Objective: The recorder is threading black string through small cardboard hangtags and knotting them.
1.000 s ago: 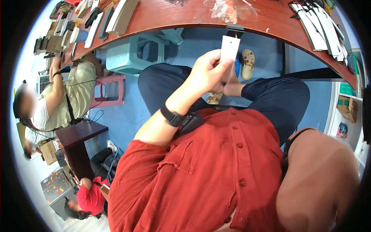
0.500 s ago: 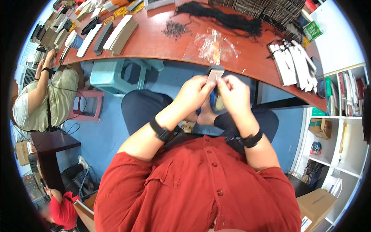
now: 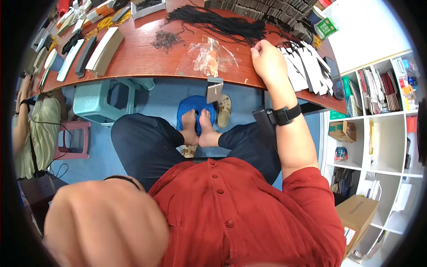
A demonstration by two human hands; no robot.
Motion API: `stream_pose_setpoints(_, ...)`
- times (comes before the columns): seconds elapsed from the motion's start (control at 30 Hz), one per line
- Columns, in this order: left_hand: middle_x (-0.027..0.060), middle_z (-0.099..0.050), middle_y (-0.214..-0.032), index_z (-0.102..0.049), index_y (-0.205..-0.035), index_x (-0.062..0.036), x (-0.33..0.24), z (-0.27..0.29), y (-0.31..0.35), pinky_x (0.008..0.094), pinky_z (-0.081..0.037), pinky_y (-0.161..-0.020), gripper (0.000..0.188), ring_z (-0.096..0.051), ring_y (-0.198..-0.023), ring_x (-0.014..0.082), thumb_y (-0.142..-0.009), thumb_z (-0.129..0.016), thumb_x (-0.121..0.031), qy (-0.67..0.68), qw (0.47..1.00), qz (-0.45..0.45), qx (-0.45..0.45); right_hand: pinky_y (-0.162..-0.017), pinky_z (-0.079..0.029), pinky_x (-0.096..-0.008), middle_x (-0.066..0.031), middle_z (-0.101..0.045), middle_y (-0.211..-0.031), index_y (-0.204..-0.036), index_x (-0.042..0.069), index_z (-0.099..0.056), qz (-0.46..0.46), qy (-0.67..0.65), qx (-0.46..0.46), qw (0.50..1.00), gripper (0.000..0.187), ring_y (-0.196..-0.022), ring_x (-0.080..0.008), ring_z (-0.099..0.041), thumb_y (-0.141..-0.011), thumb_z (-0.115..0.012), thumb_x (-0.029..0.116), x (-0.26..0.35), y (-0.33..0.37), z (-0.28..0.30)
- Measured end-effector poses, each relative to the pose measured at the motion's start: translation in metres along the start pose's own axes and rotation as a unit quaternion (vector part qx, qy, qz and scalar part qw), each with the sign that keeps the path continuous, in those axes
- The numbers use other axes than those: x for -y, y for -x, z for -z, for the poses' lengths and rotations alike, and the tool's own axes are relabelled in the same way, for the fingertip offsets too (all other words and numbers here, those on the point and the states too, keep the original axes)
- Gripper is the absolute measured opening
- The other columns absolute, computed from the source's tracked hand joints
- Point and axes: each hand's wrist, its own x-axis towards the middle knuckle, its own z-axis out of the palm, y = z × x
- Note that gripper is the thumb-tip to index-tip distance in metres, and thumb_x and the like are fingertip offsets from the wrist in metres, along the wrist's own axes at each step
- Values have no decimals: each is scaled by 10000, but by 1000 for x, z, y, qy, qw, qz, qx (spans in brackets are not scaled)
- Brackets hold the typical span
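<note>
My right hand [image 3: 270, 60] reaches over the table, fingers bent and closed at the near right end of a bundle of black cords [image 3: 218, 21], with the fingertips against the strands. My left hand [image 3: 106, 222] is large and blurred at the lower left, raised close, its back showing and its fingertips hidden. A grey-brown card tag [image 3: 214, 91] sticks out over the table's front edge, below crumpled clear plastic bags [image 3: 209, 58]. White tags with black cords [image 3: 307, 66] lie in a pile right of my right hand.
Small dark cord pieces [image 3: 166, 41] lie left of the bags. Stacks of brown tags [image 3: 271, 15] stand at the back. A turquoise stool [image 3: 100, 100] stands left under the table [image 3: 147, 58]. White shelves [image 3: 387, 151] and a cardboard box [image 3: 356, 218] are at right. A person [image 3: 42, 129] sits left.
Both hands have left the card tag, which now rests at the table edge. My right hand has moved forward to the black cords; my left hand has come back and up, close to the camera.
</note>
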Motion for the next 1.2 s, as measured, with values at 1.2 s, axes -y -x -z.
stream_pose_setpoints(1.2,-13,-529,-793,-556,-1019,-41,64,133,35,145,-340,-480,216,-391,-552,25,-884,-532,-207,-80,813,49,-575,-420,-312,-229,-41,-452,-608,-618,67,-396,-19,-899,174,401,271,-463,-108,-360,-817,-544,177,-43,133,71)
